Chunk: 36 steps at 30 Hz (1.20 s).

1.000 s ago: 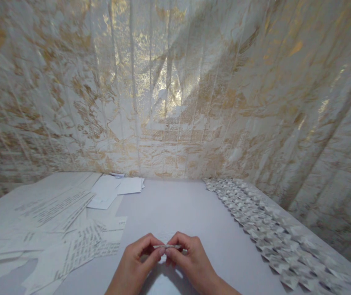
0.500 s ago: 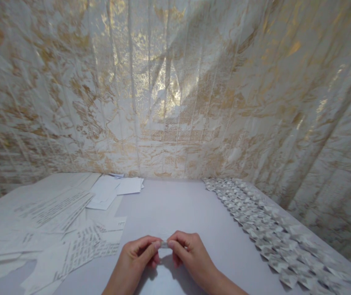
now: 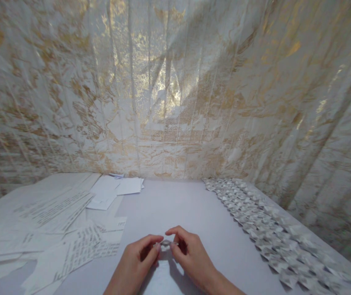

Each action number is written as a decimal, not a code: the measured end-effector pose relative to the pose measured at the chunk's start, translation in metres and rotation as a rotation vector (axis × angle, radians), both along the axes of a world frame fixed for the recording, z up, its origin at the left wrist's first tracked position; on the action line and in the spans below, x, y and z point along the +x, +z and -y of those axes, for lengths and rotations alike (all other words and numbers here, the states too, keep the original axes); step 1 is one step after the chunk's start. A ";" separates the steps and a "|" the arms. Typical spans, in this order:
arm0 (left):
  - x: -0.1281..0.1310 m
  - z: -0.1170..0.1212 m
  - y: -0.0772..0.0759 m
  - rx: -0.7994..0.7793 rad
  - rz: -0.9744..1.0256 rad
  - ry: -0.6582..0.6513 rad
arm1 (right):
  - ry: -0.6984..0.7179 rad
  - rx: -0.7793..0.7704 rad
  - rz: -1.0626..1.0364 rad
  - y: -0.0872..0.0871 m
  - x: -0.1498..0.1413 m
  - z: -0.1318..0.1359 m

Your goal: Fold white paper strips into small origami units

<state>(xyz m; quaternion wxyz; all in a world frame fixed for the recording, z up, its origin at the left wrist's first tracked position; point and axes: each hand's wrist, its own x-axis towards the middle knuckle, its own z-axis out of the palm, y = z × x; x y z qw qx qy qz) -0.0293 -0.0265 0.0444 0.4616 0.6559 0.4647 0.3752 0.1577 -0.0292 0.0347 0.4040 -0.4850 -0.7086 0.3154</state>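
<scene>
A small folded piece of paper [image 3: 165, 244] sits between my two hands, just above the pale table [image 3: 169, 209]. My left hand [image 3: 141, 255] pinches its left side between thumb and forefinger. On the other side, the thumb of my right hand [image 3: 190, 252] touches the paper's right edge, while the right forefinger is lifted and curved above it. Fingers partly cover the paper, so its full shape is hidden.
Printed paper sheets and strips [image 3: 80, 241] are spread over the left side. Blank white slips [image 3: 129, 185] lie at the back left. Rows of small folded paper pieces [image 3: 255, 221] run along the right. A patterned gold-and-white curtain [image 3: 175, 102] hangs behind the table.
The right forefinger has risen off the paper. Between the hands, the folded piece now shows a more opened, peaked shape than the flat strip seen before.
</scene>
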 end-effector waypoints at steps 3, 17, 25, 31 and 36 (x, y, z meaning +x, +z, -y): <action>0.001 0.004 0.000 0.095 -0.142 -0.021 | -0.001 -0.012 0.009 0.001 0.000 0.001; 0.003 0.006 -0.007 0.184 -0.238 -0.062 | -0.035 0.060 0.107 0.000 -0.004 0.003; 0.000 0.006 0.000 0.099 -0.146 -0.038 | -0.037 0.000 0.073 0.006 -0.006 0.006; -0.001 0.007 -0.003 0.094 -0.142 -0.038 | -0.048 -0.001 0.064 0.004 -0.007 0.007; 0.003 0.006 0.000 0.107 -0.188 -0.042 | -0.067 -0.023 0.081 0.003 -0.007 0.005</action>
